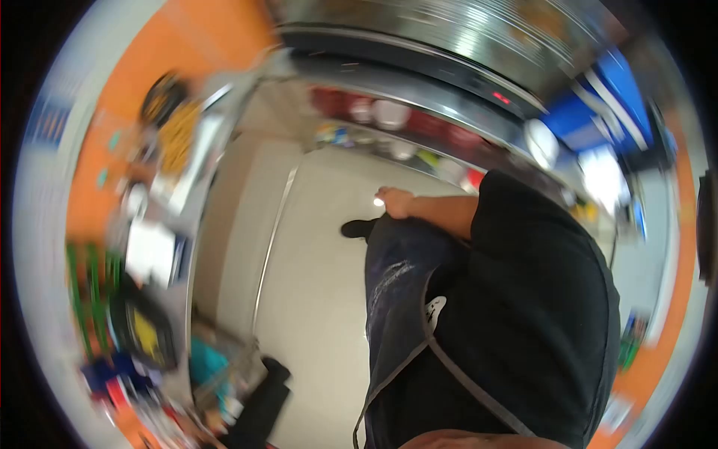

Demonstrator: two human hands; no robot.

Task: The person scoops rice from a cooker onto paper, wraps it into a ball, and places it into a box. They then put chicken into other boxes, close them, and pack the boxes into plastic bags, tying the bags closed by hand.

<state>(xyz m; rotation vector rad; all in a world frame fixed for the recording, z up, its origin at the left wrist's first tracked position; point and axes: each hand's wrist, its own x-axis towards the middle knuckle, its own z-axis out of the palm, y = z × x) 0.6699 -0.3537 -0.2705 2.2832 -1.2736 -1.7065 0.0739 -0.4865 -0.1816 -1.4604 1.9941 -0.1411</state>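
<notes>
My right hand point(396, 202) hangs low in front of my apron point(400, 277), with its fingers curled in. A small bright white spot shows right at the fingertips; I cannot tell whether it is a held thing or a gleam on the floor. The forearm comes out of a black short sleeve point(516, 217). Below the hand lies the pale tiled floor point(321, 277), and a dark shoe point(357, 228) pokes out past the apron. My left hand is out of view.
Ahead runs a metal counter with a glass-fronted case point(449, 34) and shelves of containers point(393, 116) beneath. A counter on the left bears a tray of yellowish food point(179, 138) and a black-and-yellow container point(146, 329). At lower left stands another person's dark leg point(258, 408). A blue box point(606, 105) sits upper right.
</notes>
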